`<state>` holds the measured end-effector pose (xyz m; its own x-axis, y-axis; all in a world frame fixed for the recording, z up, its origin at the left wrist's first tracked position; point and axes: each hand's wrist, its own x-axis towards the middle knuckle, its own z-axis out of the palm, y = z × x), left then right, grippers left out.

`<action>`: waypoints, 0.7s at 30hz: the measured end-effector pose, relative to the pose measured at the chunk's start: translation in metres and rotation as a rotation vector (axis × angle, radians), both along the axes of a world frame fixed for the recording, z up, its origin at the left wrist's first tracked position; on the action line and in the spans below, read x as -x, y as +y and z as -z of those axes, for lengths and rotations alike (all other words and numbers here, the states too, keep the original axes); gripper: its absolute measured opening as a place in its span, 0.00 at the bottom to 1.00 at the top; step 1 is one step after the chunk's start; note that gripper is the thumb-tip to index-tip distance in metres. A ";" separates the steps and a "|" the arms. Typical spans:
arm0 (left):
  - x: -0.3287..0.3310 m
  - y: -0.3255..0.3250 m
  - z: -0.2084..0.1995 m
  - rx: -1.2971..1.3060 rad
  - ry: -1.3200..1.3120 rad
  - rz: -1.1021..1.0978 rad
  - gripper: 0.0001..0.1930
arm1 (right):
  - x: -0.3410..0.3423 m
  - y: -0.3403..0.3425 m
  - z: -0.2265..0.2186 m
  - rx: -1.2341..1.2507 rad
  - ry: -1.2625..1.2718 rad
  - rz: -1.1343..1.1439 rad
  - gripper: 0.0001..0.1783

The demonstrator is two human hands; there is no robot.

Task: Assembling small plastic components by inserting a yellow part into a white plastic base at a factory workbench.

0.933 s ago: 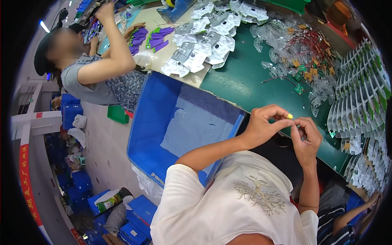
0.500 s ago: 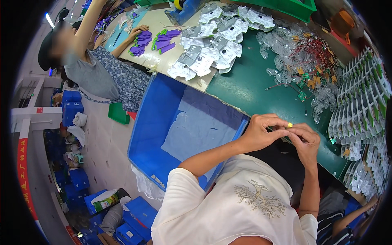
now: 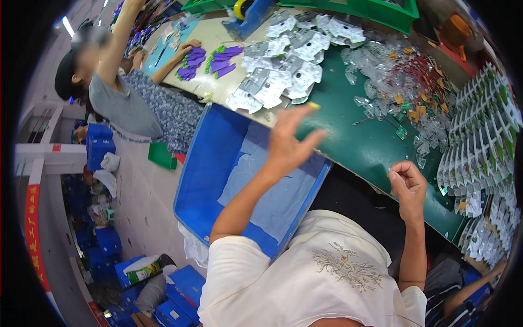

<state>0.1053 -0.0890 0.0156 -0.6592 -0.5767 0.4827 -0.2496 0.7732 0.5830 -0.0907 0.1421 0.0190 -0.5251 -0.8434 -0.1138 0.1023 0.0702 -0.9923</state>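
My left hand reaches out over the far edge of the blue bin, somewhat blurred. Its thumb and fingers are spread with nothing seen between them, and a yellow covering sits on one fingertip. Close beyond it lies a stack of white-and-grey moulded plastic parts. My right hand stays above the green tabletop's near edge, thumb and forefinger pinched. A tiny clear glint shows at those fingertips, too small to name.
The blue bin stands left of the green tabletop. Clear plastic pieces, red wires and racked white-green parts lie right. A co-worker stands by purple-and-green pieces. A green tray is at the back.
My hands have come apart. The left one has swung left and forward toward the white-and-grey parts, its fingers spreading; the right stays nearly in place, still pinched.
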 end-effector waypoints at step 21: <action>0.037 0.072 0.054 0.275 -0.102 0.536 0.24 | 0.017 0.010 0.000 -0.178 0.579 0.005 0.06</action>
<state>0.0679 -0.0166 -0.0380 -0.8736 -0.0148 0.4864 0.1722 0.9255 0.3374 -0.1079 0.1523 0.0190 -0.5474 -0.8352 0.0530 -0.4506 0.2408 -0.8597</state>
